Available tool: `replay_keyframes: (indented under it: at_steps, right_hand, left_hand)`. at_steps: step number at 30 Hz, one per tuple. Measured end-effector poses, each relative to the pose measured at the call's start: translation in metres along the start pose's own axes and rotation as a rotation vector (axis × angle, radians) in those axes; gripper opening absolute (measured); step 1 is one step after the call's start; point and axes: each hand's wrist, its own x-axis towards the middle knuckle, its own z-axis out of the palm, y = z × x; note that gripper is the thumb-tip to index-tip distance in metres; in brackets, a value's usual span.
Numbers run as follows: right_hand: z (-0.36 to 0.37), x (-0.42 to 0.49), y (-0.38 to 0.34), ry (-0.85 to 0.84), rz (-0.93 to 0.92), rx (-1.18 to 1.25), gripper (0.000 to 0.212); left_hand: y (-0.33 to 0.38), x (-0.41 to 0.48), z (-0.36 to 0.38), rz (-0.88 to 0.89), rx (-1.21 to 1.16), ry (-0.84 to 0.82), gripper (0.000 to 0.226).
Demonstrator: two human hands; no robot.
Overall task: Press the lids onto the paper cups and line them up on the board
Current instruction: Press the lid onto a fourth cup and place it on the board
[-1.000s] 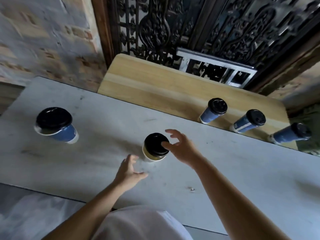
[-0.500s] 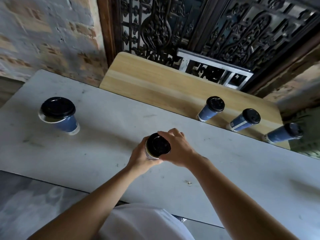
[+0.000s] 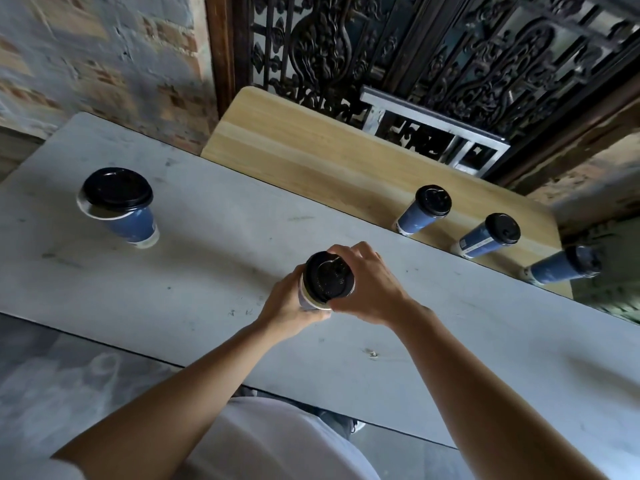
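Note:
A blue paper cup (image 3: 306, 299) stands on the grey table in front of me, and a black lid (image 3: 327, 278) lies askew on its rim. My left hand (image 3: 289, 306) is wrapped around the cup's side. My right hand (image 3: 367, 285) grips the lid's edge from the right. A second blue cup (image 3: 133, 226) stands at the far left of the table with a black lid (image 3: 117, 188) resting loosely off-centre on it. Three lidded blue cups (image 3: 424, 211) (image 3: 490, 235) (image 3: 564, 266) stand in a row on the wooden board (image 3: 311, 147).
The grey table (image 3: 207, 271) runs from left to right, with its near edge close to my body. The wooden board lies behind it, against a dark iron grille (image 3: 415, 46) and a brick wall (image 3: 86, 57). A metal frame (image 3: 433, 133) leans behind the board.
Both hands closed in on the middle cup: the left now holds its side, the right holds the lid. The view moved slightly closer. The other cups have not moved.

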Motion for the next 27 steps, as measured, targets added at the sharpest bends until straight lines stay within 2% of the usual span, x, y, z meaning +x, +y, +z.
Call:
replay_keyframes:
  at_steps: [9,17,19,21,22,24,25,27]
  right_hand:
    - [0.013,-0.001,-0.009,-0.055,0.071,-0.100,0.079]
    - [0.008,0.006,-0.006,-0.120,0.093,-0.023,0.083]
    - [0.011,0.004,-0.006,-0.112,0.093,-0.020,0.082]
    - [0.014,0.002,-0.003,-0.090,0.097,0.006,0.084]
    - [0.016,0.001,-0.001,-0.080,0.096,0.030,0.086]
    - [0.019,0.000,0.004,-0.063,0.111,0.110,0.087]
    - [0.021,-0.001,0.005,-0.049,0.132,0.184,0.087]
    - [0.028,-0.002,0.007,0.004,0.214,0.441,0.083]
  left_hand:
    - [-0.003,-0.002,0.001,0.043,-0.039,-0.004,0.086]
    - [-0.006,-0.002,-0.003,0.081,-0.107,-0.028,0.083]
    - [-0.007,-0.003,-0.004,0.037,-0.114,-0.046,0.083]
    - [-0.011,-0.002,-0.009,-0.031,-0.143,-0.063,0.072]
    - [-0.012,0.000,-0.013,-0.085,-0.219,-0.085,0.065]
    - [-0.003,0.000,-0.022,-0.274,-0.521,-0.133,0.053]
    - [0.003,0.000,-0.025,-0.366,-0.668,-0.134,0.041]
    - [0.015,0.000,-0.027,-0.442,-0.774,-0.110,0.032]
